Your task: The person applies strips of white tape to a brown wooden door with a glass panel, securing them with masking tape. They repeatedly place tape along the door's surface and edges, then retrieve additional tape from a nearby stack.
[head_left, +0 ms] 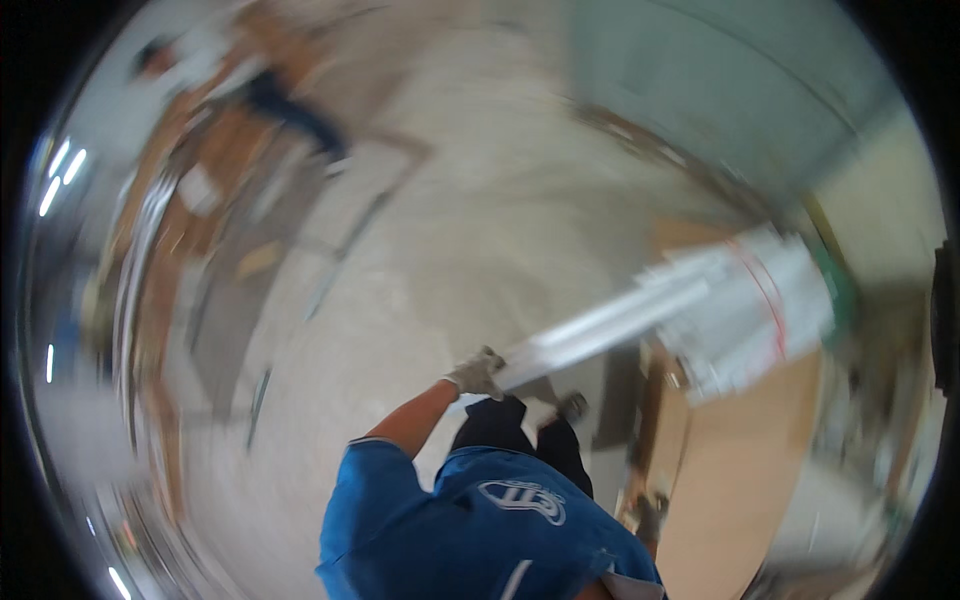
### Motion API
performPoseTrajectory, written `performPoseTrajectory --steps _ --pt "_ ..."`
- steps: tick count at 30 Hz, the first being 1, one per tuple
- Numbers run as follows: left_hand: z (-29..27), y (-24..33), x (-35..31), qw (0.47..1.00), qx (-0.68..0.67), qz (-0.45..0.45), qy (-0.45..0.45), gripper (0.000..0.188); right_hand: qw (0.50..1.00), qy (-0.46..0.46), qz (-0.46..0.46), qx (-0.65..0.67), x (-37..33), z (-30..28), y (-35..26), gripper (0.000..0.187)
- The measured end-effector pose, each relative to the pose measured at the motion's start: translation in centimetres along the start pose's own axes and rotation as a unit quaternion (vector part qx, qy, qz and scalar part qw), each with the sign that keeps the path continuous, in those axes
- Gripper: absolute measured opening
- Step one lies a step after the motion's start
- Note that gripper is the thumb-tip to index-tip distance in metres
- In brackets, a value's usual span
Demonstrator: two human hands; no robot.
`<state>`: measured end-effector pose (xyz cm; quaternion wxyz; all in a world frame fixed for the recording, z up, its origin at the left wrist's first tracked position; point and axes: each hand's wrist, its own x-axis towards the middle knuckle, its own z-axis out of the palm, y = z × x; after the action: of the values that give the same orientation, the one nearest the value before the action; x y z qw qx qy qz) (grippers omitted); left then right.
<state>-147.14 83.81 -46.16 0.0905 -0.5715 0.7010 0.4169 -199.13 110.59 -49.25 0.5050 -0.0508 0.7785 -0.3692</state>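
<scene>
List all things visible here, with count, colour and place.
Long pieces: unclear count, silvery, centre
Bundle: one, white and red, right
Cardboard: unclear count, brown, lower right
Object: one, green, right of bundle
Large panel: one, greyish, upper right
Coworker: one, pale and dark blue, upper left
Stacks: unclear count, brown, left
Lights: several, white, left
Floor: one, pale, centre
Shirt: one, blue, bottom
Trousers: one, black, lower centre
Left hand: one, pale-gloved, gripping long pieces
Right hand: unclear

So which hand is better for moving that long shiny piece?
Probably the left hand: it's gloved and looks closed around the long shiny piece, towards the end nearest the body. The right hand is too unclear to make out, so I can't judge its grip.
</scene>
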Motion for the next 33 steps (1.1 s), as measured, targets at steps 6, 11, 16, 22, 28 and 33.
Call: performPoseTrajectory --steps 6,11,16,22,28,33 --pt "1.6 -9.2 -21.4 0.952 -0.108 -0.228 0.172 0.07 0.965 -0.151 -0.178 -0.118 13.7 11.0 -1.3 0.059" --pt "7.3 -18.3 -37.9 0.902 -0.109 -0.282 0.31 0.064 0.909 -0.2 -0.286 -0.227 12.2 31.1 -6.1 0.067" --pt "8.3 -25.3 -50.5 0.792 -0.152 -0.412 0.424 0.06 0.76 -0.175 -0.479 -0.404 -4.3 49.8 -6.8 0.067" --pt "3.7 -33.3 -59.0 0.65 -0.193 -0.499 0.54 0.076 0.798 -0.434 -0.236 -0.344 -21.3 64.8 -3.5 0.065" --pt "-1.5 -45.7 -62.7 0.526 -0.233 -0.517 0.634 0.078 0.702 -0.467 -0.343 -0.414 -28.1 82.6 -1.8 0.063" --pt "-7.1 -51.4 -65.7 0.448 -0.201 -0.542 0.682 0.077 0.591 -0.42 -0.51 -0.463 -33.5 98.9 -1.1 0.063"
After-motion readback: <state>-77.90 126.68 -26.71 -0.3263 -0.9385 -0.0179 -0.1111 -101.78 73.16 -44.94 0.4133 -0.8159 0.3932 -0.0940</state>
